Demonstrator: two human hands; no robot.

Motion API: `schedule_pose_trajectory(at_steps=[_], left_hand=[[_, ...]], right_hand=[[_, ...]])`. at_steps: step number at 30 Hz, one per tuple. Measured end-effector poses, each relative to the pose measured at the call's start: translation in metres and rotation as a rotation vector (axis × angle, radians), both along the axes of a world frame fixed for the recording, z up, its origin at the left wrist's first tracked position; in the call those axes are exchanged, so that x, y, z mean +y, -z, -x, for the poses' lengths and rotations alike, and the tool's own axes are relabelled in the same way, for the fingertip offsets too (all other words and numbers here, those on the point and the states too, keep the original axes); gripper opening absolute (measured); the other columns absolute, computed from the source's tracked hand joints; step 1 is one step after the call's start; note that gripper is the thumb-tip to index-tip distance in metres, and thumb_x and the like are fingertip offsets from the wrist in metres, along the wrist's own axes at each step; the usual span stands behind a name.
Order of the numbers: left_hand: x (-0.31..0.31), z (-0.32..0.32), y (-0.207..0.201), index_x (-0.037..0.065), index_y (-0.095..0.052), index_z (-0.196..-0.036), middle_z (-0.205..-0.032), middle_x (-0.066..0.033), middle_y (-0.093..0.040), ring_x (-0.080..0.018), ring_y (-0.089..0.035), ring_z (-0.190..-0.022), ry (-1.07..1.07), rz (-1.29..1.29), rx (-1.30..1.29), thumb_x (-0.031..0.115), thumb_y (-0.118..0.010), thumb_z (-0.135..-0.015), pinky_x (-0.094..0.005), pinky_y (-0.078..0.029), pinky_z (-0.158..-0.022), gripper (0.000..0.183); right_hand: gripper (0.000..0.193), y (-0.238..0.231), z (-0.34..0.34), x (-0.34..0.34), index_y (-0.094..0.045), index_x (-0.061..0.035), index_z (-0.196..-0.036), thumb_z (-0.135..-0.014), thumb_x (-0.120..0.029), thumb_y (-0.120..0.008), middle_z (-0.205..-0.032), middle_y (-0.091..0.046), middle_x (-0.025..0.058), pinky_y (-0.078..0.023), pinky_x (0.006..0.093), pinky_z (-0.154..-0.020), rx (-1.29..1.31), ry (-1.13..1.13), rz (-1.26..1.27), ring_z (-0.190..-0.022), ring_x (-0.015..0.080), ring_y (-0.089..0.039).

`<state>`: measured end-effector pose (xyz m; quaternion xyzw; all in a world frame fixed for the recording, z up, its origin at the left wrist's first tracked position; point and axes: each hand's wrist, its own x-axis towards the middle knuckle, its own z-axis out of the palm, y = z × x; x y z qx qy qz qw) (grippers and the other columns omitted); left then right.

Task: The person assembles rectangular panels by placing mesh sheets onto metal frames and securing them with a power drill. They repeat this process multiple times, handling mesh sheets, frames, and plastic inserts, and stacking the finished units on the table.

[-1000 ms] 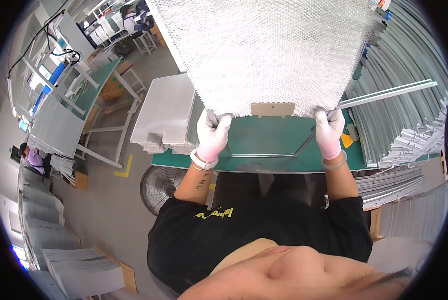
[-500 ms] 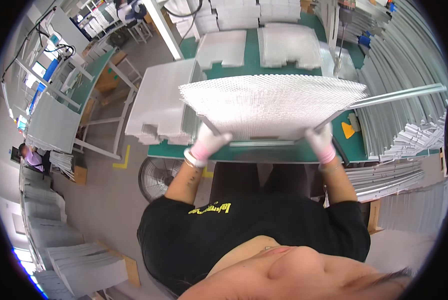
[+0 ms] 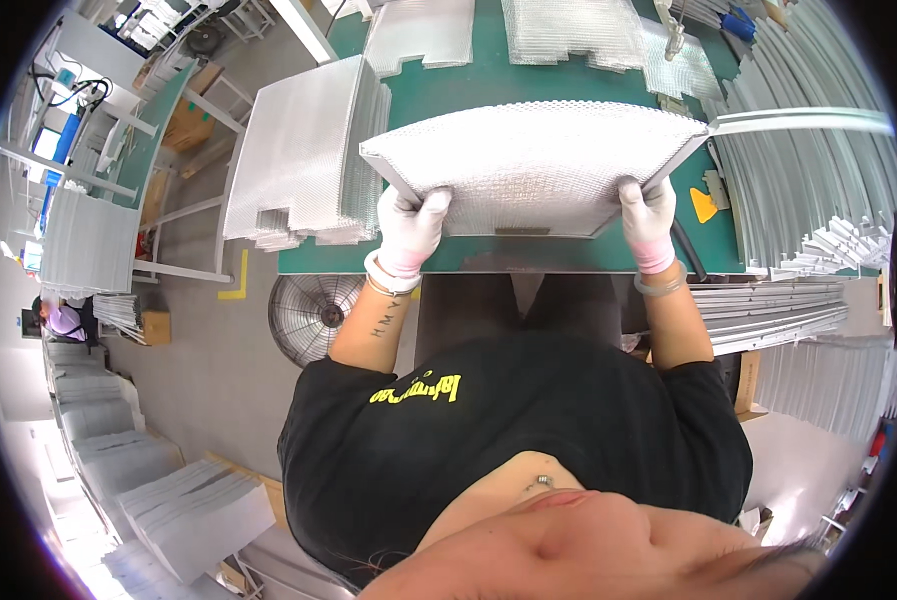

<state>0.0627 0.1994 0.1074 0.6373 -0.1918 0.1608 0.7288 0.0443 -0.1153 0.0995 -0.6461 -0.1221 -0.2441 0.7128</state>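
Above the near edge of the green worktable, I hold a silvery mesh panel (image 3: 539,165) tilted up, with pale metal frame strips along its sides. My left hand (image 3: 412,225), in a white glove with a pink cuff, grips the left side strip, its thumb on the mesh. Gloved the same way, my right hand (image 3: 651,222) is closed around the right side, thumb against the mesh near its lower corner. From the panel's far right corner a long frame strip (image 3: 799,121) sticks out to the right. The fingers behind the panel are hidden.
Mesh sheets are stacked on the worktable (image 3: 439,88) at left (image 3: 294,150) and along the back. A yellow scraper (image 3: 704,205) lies at right, beside many upright metal strips (image 3: 809,160). A floor fan (image 3: 319,315) stands below left; a person (image 3: 64,318) is far left.
The mesh, which spread past the side strips, now sits between them, and the left strip's far end shows. Both thumbs have come onto the mesh. The whole view has shifted with my head.
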Motion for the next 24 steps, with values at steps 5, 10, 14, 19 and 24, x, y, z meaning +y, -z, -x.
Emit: schedule_pose_trajectory(at_steps=[5,10,14,19,24], left_hand=[[0.014,-0.004,-0.05,-0.003,-0.064,-0.116,-0.105,-0.0061,-0.069,-0.0129,-0.064,-0.092,0.129,-0.109,0.041,0.009,-0.07,-0.091,-0.0273,-0.051,-0.081,0.029],[0.028,0.002,-0.114,-0.004,-0.064,-0.114,-0.101,-0.0084,-0.069,-0.0146,-0.064,-0.087,0.045,-0.245,-0.147,0.005,-0.059,-0.091,-0.0267,-0.051,-0.077,0.026],[0.007,0.026,-0.094,-0.002,-0.068,-0.103,-0.096,-0.0095,-0.068,-0.0171,-0.064,-0.084,0.061,-0.015,-0.176,0.002,-0.059,-0.085,-0.0321,-0.052,-0.074,0.021],[0.021,0.027,-0.078,0.005,-0.073,-0.108,-0.111,-0.0182,-0.067,-0.0388,-0.061,-0.104,1.059,-0.066,-0.516,0.033,-0.068,-0.09,-0.0477,-0.048,-0.09,0.034],[0.031,0.026,-0.013,0.01,-0.053,-0.139,-0.143,-0.0207,-0.048,-0.0416,-0.049,-0.127,0.925,-0.921,-0.177,0.025,-0.071,-0.08,-0.0509,-0.038,-0.11,0.064]], right_hand=[[0.036,-0.026,-0.001,-0.023,-0.056,0.003,-0.126,-0.093,-0.01,-0.066,-0.118,-0.066,0.0069,-0.048,0.0286,-0.093,0.181,-0.128,0.129,-0.105,0.0133,-0.062],[0.028,-0.121,0.005,-0.006,-0.058,0.0035,-0.119,-0.1,-0.017,-0.056,-0.109,-0.066,0.0112,-0.047,0.0305,-0.092,0.006,-0.041,0.149,-0.101,0.0166,-0.061],[0.026,-0.095,0.003,-0.019,-0.058,0.0006,-0.103,-0.101,-0.025,-0.06,-0.092,-0.065,0.0119,-0.05,0.0316,-0.072,-0.254,0.012,0.23,-0.083,0.018,-0.061],[0.039,-0.08,0.069,-0.011,-0.06,-0.0024,-0.091,-0.096,-0.041,-0.065,-0.086,-0.068,0.0124,-0.052,0.0371,-0.057,-0.502,-0.315,0.05,-0.073,0.0221,-0.064],[0.048,-0.048,0.117,-0.023,-0.053,-0.0059,-0.073,-0.09,-0.049,-0.066,-0.083,-0.067,0.0142,-0.049,0.0348,-0.056,-0.68,-0.407,0.277,-0.071,0.0238,-0.066]])
